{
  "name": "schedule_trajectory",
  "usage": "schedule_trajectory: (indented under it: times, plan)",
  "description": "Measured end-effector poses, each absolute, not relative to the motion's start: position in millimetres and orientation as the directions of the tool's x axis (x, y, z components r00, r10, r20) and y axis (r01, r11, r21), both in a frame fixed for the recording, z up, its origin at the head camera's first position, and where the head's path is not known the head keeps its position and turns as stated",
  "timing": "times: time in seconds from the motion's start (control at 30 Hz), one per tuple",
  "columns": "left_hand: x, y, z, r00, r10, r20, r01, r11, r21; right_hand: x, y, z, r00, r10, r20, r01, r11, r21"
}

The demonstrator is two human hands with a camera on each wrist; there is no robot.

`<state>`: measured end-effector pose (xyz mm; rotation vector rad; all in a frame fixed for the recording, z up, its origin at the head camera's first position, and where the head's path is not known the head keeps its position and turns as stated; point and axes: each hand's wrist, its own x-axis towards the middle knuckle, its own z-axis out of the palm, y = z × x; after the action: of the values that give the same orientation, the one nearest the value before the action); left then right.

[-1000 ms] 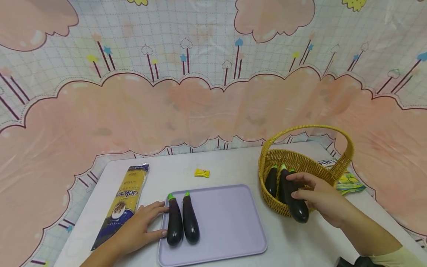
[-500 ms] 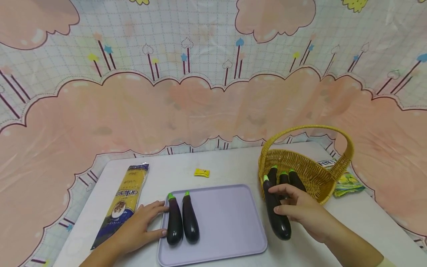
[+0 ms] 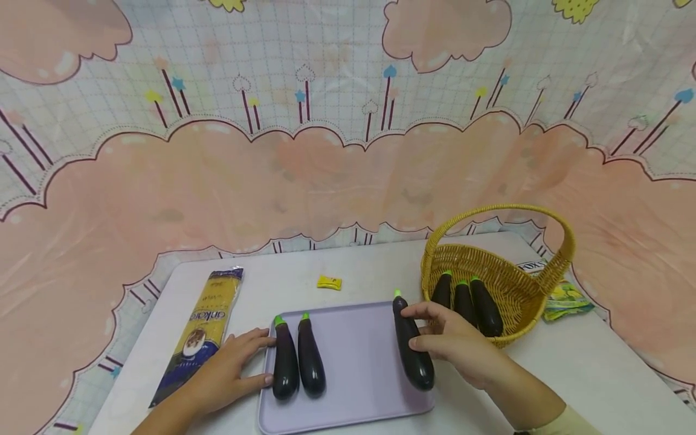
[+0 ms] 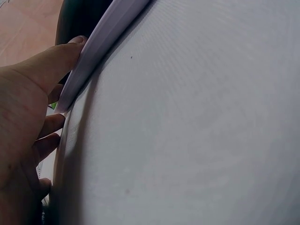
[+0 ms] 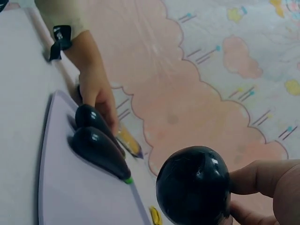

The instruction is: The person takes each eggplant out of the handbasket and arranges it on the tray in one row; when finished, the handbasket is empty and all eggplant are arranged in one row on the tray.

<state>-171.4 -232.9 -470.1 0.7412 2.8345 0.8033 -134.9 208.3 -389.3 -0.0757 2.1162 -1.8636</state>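
My right hand [image 3: 454, 341] grips an eggplant [image 3: 411, 344] with a green stem end, over the right edge of the lilac tray [image 3: 359, 362]. In the right wrist view the rounded end of this held eggplant [image 5: 192, 185] faces the camera, thumb and fingers at its side. Two more eggplants [image 3: 285, 362] [image 3: 311, 359] lie side by side on the tray's left part. At the tray's left edge rests my left hand [image 3: 231, 374], its fingers fairly straight; the left wrist view shows the thumb [image 4: 61, 58] against the tray rim [image 4: 93, 51].
A yellow wicker basket [image 3: 524, 299] with a tall handle holds several eggplants [image 3: 486, 308] at the right. Behind it lies a green and yellow packet [image 3: 565, 299]. A pasta packet [image 3: 209, 314] lies at the left, and a small yellow wrapper [image 3: 329, 282] behind the tray.
My right hand has carried the eggplant leftward out of the basket to above the tray's right edge. My left hand has stayed at the tray's left edge.
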Motion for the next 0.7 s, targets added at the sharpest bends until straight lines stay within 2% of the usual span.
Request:
schedule_trajectory:
  times: [0.37, 0.7]
  plan:
    - [-171, -234, -469, -0.873, 0.486, 0.045, 0.439, 0.741, 0.509, -156, 164, -417, -0.933, -0.277, -0.229, 0.191, 0.16, -0.969]
    - [-172, -234, -471, -0.88, 0.474, 0.034, 0.423, 0.749, 0.51, -169, 119, -441, -0.929, -0.32, -0.188, 0.137, 0.174, -0.975]
